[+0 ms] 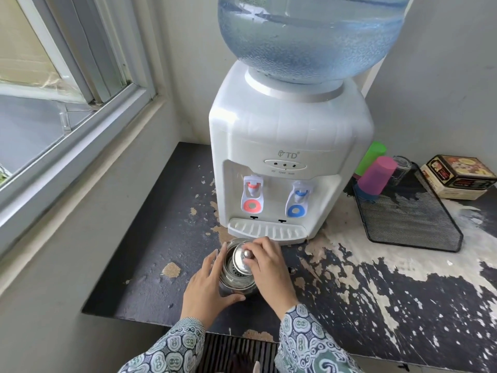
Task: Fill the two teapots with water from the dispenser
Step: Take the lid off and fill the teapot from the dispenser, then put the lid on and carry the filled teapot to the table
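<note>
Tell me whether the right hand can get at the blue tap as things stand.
Probably yes, once freed. The right hand pinches the lid knob over the teapot; nothing stands between it and the blue tap on the dispenser.

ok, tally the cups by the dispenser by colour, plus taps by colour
Green cup: 1
Pink cup: 1
Blue cup: 1
Clear glass: 1
Red tap: 1
Blue tap: 1
Total: 6

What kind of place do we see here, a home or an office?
Probably a small pantry corner; home or office, I cannot tell. A tabletop water dispenser stands on a worn counter by a window, with plastic cups on a mesh tray.
</note>
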